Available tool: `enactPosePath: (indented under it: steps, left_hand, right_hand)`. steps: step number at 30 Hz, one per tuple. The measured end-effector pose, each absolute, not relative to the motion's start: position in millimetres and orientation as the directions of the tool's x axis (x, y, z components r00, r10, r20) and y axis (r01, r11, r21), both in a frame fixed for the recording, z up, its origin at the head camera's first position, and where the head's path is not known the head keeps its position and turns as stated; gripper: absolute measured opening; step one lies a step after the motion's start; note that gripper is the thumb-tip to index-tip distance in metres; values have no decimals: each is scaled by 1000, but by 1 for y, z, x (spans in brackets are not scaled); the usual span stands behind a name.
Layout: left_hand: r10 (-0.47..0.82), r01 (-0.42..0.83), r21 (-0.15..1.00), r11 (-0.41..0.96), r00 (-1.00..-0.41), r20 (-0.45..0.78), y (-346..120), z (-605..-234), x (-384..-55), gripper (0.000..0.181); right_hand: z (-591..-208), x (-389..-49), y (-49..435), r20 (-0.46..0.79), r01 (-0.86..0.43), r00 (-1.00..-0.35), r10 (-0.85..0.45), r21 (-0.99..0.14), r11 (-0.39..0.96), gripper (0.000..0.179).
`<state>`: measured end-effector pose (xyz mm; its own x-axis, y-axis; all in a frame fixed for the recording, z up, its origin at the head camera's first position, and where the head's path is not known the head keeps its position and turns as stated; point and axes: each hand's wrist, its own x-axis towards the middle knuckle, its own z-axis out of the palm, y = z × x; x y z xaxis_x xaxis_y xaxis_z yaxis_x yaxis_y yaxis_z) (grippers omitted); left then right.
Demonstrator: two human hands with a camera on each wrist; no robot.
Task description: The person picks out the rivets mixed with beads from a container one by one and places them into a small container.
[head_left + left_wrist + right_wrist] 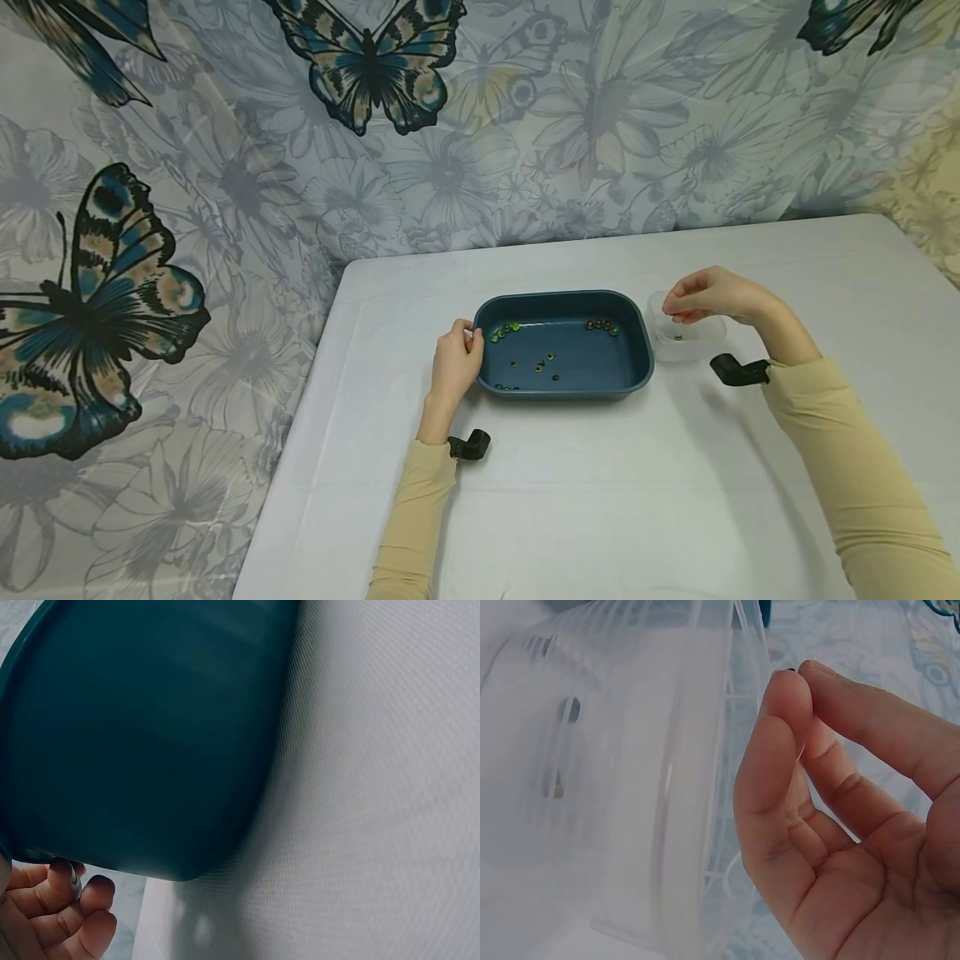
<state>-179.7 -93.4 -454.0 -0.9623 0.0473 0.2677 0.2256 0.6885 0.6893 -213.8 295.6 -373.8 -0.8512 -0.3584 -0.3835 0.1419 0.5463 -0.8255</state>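
Note:
A dark blue rectangular tray [577, 346] holds small bead-like pieces: green ones [505, 332] in the left corner, green and reddish ones [602, 326] at the right, and several loose ones around the front. At the tray's left end, my left hand [456, 358] grips the rim; the left wrist view has its curled fingers [97, 896] under the edge. Over a clear plastic container [690, 354] right of the tray is my right hand [720, 296]. Thumb and forefinger pinch a tiny dark bead [791, 670], mostly hidden. Dark pieces [571, 710] show through the container's wall.
A white cloth covers the table [585, 500], whose far edge meets a hanging fabric [450, 183] printed with butterflies and flowers. Black wrist mounts [738, 370] sit on both forearms.

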Motion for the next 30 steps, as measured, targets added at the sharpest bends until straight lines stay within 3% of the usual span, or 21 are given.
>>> enactPosePath:
  steps: [30]
  left_hand:
    - [46,221,691,688,-964,262,-93,-453,-179,22]
  right_hand:
    - [-367,-216,296,-382,130,-854,-354,-815,565,22]
